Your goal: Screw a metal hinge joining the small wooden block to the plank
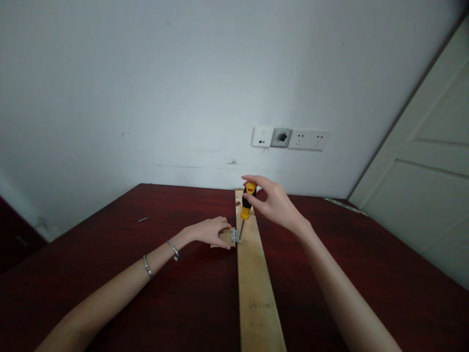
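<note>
My right hand (271, 201) grips the yellow and black handle of a screwdriver (246, 208), held almost upright with a slight tilt. The screwdriver's tip points down at a small silver metal hinge (234, 236) on the left edge of a long pale wooden board (255, 286). My left hand (212, 232) holds a small tan piece (226, 237) that looks like wood or cardboard, its thumb on the near side and fingers on the far side. One leaf of the hinge lies over that piece. Whether the tip sits in a screw is too small to tell.
The dark red table (176, 205) meets a white wall, which carries a row of sockets (291, 139). A thin metal rod or nail (142, 219) lies at the left. A narrow strip (345, 206) lies along the back right edge, near a white door (432, 146).
</note>
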`<action>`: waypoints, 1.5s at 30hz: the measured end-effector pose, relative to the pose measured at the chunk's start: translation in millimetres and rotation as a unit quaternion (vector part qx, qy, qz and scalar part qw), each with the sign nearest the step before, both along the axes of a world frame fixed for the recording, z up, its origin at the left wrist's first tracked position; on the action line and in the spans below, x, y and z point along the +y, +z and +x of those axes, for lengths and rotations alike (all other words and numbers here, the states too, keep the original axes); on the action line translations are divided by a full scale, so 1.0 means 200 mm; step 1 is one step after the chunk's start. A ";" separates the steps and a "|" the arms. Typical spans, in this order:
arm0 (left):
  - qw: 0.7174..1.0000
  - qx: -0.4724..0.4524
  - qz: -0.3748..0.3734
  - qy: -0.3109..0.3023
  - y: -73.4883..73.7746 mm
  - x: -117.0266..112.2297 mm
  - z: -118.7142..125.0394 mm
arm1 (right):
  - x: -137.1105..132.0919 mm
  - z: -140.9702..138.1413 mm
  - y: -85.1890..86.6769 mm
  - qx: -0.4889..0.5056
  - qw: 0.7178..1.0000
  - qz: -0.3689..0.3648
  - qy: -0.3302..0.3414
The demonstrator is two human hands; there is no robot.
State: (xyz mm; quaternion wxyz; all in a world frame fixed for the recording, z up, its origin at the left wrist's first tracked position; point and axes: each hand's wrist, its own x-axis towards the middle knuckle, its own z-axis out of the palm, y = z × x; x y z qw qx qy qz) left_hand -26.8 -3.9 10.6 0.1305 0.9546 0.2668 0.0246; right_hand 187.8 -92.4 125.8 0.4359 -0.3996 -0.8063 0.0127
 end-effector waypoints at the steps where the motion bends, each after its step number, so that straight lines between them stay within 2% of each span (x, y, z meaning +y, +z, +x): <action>1: 1.000 0.001 0.000 0.000 0.00 0.00 0.00 | 0.00 0.00 0.00 0.002 1.000 0.000 -0.001; 6: 1.000 0.003 0.001 0.003 0.00 0.00 0.00 | -0.01 -0.01 0.00 -0.012 1.000 0.004 -0.001; 12: 1.000 0.002 -0.007 0.005 0.00 0.00 0.00 | 0.01 -0.01 -0.01 0.004 0.999 0.016 0.034; 33: 1.000 -0.005 -0.016 0.005 -0.01 0.01 0.00 | -0.01 -0.02 0.00 0.013 1.000 0.002 0.007; 45: 1.000 -0.001 -0.006 0.000 -0.03 0.01 0.00 | -0.01 -0.01 0.01 0.014 1.000 -0.006 0.019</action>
